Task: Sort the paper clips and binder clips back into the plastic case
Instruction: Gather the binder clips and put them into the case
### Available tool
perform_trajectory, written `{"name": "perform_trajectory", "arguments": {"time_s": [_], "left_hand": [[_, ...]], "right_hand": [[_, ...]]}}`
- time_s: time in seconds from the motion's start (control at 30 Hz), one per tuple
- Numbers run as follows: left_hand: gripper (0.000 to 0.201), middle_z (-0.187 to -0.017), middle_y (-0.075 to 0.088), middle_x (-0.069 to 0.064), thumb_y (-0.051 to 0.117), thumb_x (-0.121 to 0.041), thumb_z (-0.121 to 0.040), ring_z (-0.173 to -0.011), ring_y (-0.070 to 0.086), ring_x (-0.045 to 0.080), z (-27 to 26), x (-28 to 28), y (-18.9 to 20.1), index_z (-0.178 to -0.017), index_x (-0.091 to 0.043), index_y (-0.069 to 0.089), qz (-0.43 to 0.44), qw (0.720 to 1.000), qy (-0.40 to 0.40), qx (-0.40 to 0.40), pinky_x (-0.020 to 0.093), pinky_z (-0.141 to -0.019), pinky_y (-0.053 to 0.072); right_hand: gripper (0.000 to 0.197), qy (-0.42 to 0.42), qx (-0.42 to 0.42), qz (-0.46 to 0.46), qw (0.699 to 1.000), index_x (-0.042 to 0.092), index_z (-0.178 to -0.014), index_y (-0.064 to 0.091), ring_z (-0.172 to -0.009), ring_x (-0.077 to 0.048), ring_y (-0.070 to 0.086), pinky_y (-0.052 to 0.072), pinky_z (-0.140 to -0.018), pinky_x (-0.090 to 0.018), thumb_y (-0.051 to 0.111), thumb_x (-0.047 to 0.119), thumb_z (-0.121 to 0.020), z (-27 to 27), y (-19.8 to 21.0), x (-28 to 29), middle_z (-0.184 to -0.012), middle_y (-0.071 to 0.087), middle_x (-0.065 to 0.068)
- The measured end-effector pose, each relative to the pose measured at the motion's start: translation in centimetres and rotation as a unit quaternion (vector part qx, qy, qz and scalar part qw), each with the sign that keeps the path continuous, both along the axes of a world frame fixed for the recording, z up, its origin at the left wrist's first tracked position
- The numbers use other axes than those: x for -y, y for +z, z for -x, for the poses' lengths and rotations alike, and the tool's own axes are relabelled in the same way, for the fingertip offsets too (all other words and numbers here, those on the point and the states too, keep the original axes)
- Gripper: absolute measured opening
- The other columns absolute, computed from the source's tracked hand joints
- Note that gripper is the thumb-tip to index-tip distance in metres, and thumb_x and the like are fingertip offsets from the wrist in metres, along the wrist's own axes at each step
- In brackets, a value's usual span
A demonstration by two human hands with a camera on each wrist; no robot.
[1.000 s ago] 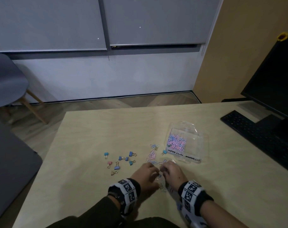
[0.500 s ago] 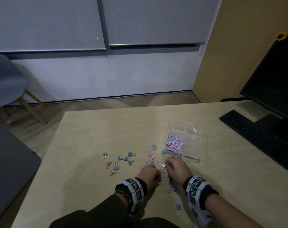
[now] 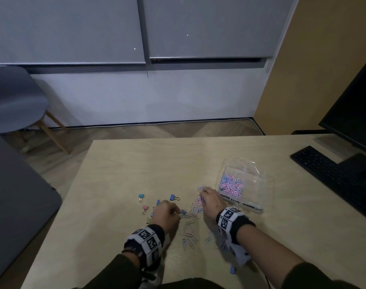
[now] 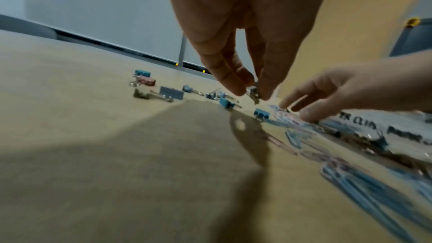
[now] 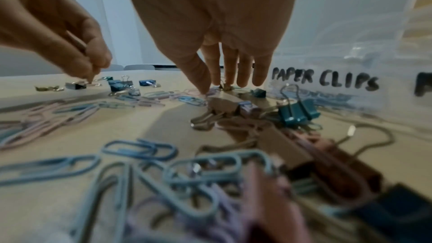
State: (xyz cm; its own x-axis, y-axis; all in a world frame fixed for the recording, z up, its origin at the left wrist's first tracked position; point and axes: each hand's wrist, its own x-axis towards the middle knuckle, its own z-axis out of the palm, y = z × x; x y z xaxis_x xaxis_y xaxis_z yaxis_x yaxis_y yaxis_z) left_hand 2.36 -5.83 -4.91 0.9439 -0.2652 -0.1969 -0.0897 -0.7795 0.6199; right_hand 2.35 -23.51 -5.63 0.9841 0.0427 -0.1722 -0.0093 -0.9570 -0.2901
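The clear plastic case (image 3: 259, 184) lies open on the wooden table (image 3: 136, 163), with pink and blue paper clips (image 3: 231, 183) in its left compartment, labelled "PAPER CLIPS" (image 5: 325, 80). Loose paper clips (image 3: 190, 232) are strewn between my hands. Several small binder clips (image 3: 174, 197) lie to the left. My left hand (image 3: 178, 213) pinches a small metal-coloured binder clip (image 4: 253, 92) just above the table. My right hand (image 3: 202, 192), next to the case's front left corner, touches loose paper clips (image 5: 187, 97) with straight fingers (image 5: 243, 73).
A black keyboard (image 3: 332, 174) and monitor (image 3: 355, 111) stand at the right of the table. A grey chair (image 3: 15, 101) is on the floor at far left. One blue binder clip (image 3: 232, 269) lies near the front edge, beside my right forearm.
My hands, close together over the near pile before, have parted. The left moved left toward the binder clips; the right moved forward beside the case.
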Motion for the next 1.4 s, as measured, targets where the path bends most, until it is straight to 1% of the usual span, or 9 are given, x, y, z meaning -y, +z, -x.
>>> {"name": "perform_trajectory", "arguments": {"time_s": [0.17,0.33,0.6,0.67,0.8,0.93,1.1,1.23,1.4], "left_hand": [[0.017,-0.118,0.051,0.007,0.053,-0.005,-0.089,-0.113,0.048,0.021,-1.5,-1.4,-0.5,-0.098,-0.01,0.066,-0.003,0.997,0.07,0.034,0.026,-0.099,0.039],[0.029,-0.13,0.047,-0.003,0.045,-0.024,-0.094,-0.123,0.037,0.016,-0.7,-0.6,-0.2,-0.122,-0.023,0.055,-0.116,0.988,-0.039,0.097,0.028,-0.104,0.032],[0.03,-0.127,0.047,0.003,0.045,-0.033,-0.093,-0.122,0.037,0.023,-0.3,1.5,-0.4,-0.12,-0.022,0.056,-0.256,0.95,-0.161,0.082,0.038,-0.108,0.027],[0.027,-0.126,0.05,0.003,0.046,-0.03,-0.093,-0.122,0.038,0.022,-0.5,1.4,-0.6,-0.116,-0.02,0.057,-0.251,0.951,-0.161,0.078,0.038,-0.108,0.026],[0.02,-0.117,0.058,0.001,0.044,-0.025,-0.093,-0.116,0.045,0.021,-0.5,0.7,-0.6,-0.108,-0.019,0.056,-0.215,0.964,-0.138,0.07,0.034,-0.104,0.028],[0.019,-0.115,0.057,0.001,0.044,-0.023,-0.093,-0.11,0.048,0.021,-0.5,-0.4,-0.4,-0.107,-0.019,0.056,-0.198,0.973,-0.074,0.091,0.032,-0.096,0.034],[0.029,-0.129,0.043,0.003,0.054,-0.01,-0.088,-0.119,0.037,0.02,-0.4,-1.4,-0.5,-0.115,-0.019,0.059,-0.177,0.978,-0.05,0.094,0.029,-0.1,0.034],[0.026,-0.128,0.044,0.002,0.047,-0.015,-0.094,-0.116,0.042,0.015,0.7,-1.0,-0.5,-0.117,-0.014,0.058,-0.103,0.987,-0.066,0.1,0.019,-0.1,0.035],[0.027,-0.126,0.046,0.002,0.042,-0.014,-0.095,-0.105,0.052,0.011,2.1,-0.6,-0.7,-0.119,-0.012,0.055,-0.025,0.994,-0.105,0.018,0.017,-0.098,0.039]], "right_hand": [[0.016,0.013,0.011,-0.048,0.999,0.007,-0.098,0.063,-0.104,-0.02,0.048,0.04,-0.092,-0.029,0.05,0.007,-0.088,1.7,-0.8,0.5,-0.109,0.057,-0.007],[0.008,-0.043,0.039,-0.126,0.99,0.012,-0.08,0.059,-0.085,-0.017,0.049,0.041,-0.076,-0.024,0.055,0.007,-0.084,2.4,-0.2,1.0,-0.087,0.047,0.002],[0.027,-0.153,0.022,-0.265,0.952,0.012,-0.093,0.049,-0.07,-0.02,0.051,0.052,-0.077,-0.036,0.052,-0.01,-0.078,1.5,1.2,0.8,-0.073,0.044,0.003],[0.03,-0.152,0.003,-0.298,0.943,0.014,-0.091,0.049,-0.075,-0.023,0.056,0.052,-0.071,-0.027,0.053,-0.013,-0.078,1.5,1.2,0.7,-0.072,0.043,0.004],[0.031,-0.133,-0.004,-0.286,0.949,0.019,-0.076,0.05,-0.064,-0.007,0.046,0.042,-0.054,-0.008,0.057,-0.011,-0.077,0.8,0.9,-0.3,-0.071,0.044,0.006],[0.024,-0.121,0.007,-0.289,0.95,0.016,-0.082,0.055,-0.085,-0.019,0.055,0.049,-0.077,-0.026,0.055,-0.008,-0.08,-0.2,0.5,-2.3,-0.091,0.057,-0.006],[0.033,-0.094,0.004,-0.125,0.988,0.004,-0.123,0.046,-0.132,-0.026,0.032,0.025,-0.111,-0.031,0.042,0.001,-0.09,-1.7,-0.2,-2.5,-0.138,0.039,-0.012],[0.014,-0.038,-0.044,-0.063,0.996,0.007,-0.092,0.05,-0.121,-0.029,0.04,0.033,-0.106,-0.038,0.043,-0.003,-0.086,-1.6,0.1,-1.9,-0.125,0.048,-0.015],[0.017,0.019,-0.044,-0.144,0.988,0.004,-0.09,0.059,-0.103,-0.024,0.053,0.046,-0.09,-0.031,0.043,-0.001,-0.089,2.3,0.6,-1.9,-0.103,0.061,-0.008]]}}
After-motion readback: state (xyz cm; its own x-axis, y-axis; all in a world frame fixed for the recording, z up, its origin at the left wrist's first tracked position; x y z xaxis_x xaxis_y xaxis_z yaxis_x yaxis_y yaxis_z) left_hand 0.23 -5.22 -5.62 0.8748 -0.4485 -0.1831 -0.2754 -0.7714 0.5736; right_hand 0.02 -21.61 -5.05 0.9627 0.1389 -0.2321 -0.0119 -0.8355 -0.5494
